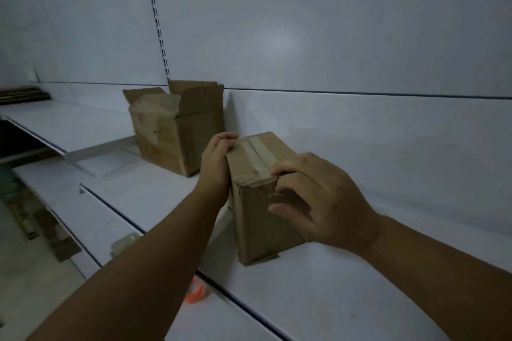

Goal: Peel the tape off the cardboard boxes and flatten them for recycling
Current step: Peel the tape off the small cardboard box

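A small sealed cardboard box (257, 219) stands on the white shelf (346, 285) in front of me. A strip of clear tape (256, 156) runs along its top seam and folds over the near edge. My left hand (216, 163) grips the box's far left top corner, fingers curled over the edge. My right hand (313, 196) is at the near top edge; its fingertips pinch at the tape end where it wrinkles over the front face. A second, larger cardboard box (177, 130) with open flaps and loose tape stands farther back on the shelf.
The shelf's white back panel (360, 50) rises close behind both boxes, with a slotted upright (159, 33). An orange tape roll (195, 292) lies on a lower shelf under my left forearm. Flattened cardboard (22, 94) is stacked far left. The floor shows at lower left.
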The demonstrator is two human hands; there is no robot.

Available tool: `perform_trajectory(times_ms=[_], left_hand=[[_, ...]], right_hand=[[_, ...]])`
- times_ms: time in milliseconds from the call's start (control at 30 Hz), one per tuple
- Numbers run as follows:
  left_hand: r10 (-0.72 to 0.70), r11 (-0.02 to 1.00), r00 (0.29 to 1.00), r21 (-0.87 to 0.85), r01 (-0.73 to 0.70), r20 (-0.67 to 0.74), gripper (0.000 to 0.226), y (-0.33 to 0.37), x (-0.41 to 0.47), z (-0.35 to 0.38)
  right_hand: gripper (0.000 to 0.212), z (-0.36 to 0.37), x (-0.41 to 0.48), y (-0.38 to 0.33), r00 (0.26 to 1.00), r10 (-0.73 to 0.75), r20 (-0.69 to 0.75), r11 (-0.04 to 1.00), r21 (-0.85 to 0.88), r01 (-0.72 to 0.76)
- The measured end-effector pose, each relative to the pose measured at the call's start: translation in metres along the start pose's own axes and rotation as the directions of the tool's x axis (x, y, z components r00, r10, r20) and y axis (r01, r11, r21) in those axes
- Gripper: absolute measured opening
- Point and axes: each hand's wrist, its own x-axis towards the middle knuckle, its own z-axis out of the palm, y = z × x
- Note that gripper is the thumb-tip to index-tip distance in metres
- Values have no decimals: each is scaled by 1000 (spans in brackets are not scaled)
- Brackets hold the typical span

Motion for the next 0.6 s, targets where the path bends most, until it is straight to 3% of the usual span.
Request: perform_trajectory(times_ms=[133, 267, 433, 533, 600], left_hand=[[-49, 998, 999, 31, 49, -4, 25, 7, -4, 0], [-74, 990, 997, 119, 76, -19, 20, 17, -4, -4], [-132, 977, 991, 170, 129, 10, 16, 26, -6, -6], [-156, 961, 985, 244, 132, 79, 19, 33, -10, -4], [-45, 879, 990, 476, -23, 131, 19, 44, -12, -4]], right_hand=[[13, -2, -4, -1, 1000, -7, -12, 1000, -17, 7], [16, -5, -3, -8, 999, 37, -39, 999, 5, -37], [22, -24, 17, -9, 961, 273, 33, 947, 166, -275], [7, -32, 24, -5, 904, 414, 112, 873, 233, -428], [6, -37, 27, -1, 870, 461, 177, 835, 247, -493]])
